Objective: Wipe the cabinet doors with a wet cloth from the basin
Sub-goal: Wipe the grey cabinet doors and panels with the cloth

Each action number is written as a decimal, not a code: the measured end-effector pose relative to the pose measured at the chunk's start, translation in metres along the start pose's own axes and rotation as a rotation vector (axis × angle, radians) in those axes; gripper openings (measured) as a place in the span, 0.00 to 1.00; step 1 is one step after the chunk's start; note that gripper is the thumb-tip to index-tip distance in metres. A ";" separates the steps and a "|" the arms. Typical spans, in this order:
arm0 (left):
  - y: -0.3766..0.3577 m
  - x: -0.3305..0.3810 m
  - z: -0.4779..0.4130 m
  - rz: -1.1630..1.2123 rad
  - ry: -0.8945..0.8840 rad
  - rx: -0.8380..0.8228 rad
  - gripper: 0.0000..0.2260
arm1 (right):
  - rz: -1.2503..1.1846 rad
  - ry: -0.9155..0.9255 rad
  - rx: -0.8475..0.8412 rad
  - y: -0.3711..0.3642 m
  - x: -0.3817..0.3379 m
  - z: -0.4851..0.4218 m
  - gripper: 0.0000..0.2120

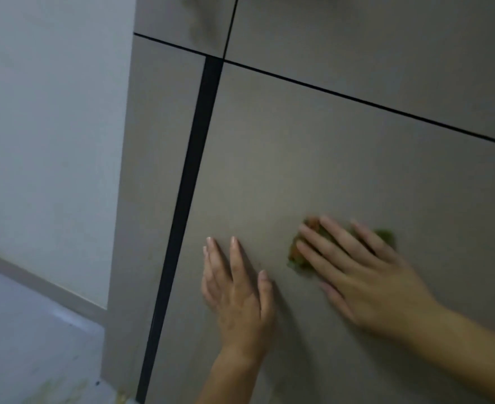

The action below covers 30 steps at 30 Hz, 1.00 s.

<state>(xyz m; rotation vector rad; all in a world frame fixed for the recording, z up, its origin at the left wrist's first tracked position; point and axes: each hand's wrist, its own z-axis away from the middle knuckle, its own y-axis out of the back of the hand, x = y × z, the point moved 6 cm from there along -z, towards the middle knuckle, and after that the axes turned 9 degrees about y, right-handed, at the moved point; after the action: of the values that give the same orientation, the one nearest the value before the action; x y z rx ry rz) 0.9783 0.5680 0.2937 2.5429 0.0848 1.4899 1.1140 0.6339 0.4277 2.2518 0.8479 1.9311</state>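
A taupe cabinet door (313, 158) fills the middle of the view, bounded by thin dark gaps above and a black vertical strip on its left. My right hand (365, 275) lies flat on the door, fingers spread, pressing a small green and orange cloth (297, 252) against the surface; the cloth shows past my fingertips and at the far side of my hand. My left hand (237, 293) rests flat on the same door, just left of the cloth, fingers together and holding nothing. The basin is out of view.
A black vertical strip (188, 199) separates the door from a narrow side panel (156, 170). Upper doors (371, 45) sit above the horizontal gap. A white wall (51, 126), a grey skirting board (36, 284) and pale floor (30, 345) lie to the left.
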 end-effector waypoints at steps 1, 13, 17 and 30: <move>0.002 -0.003 -0.003 -0.005 0.014 0.018 0.30 | 0.012 -0.016 0.027 0.007 0.012 -0.029 0.32; 0.067 0.047 -0.060 0.328 -0.181 0.072 0.27 | -0.028 0.142 0.043 0.011 0.023 -0.060 0.32; 0.053 0.103 -0.041 0.228 -0.395 -0.036 0.25 | -0.074 0.081 0.083 0.019 0.037 -0.019 0.29; 0.005 0.151 -0.055 -0.023 -0.172 -0.027 0.36 | -0.128 -0.229 0.185 0.008 0.029 0.091 0.27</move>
<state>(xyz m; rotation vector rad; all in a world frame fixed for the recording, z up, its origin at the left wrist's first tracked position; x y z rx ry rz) 1.0041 0.5930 0.4503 2.6263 0.0677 1.2493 1.2030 0.6668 0.4370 2.3918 1.1462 1.5621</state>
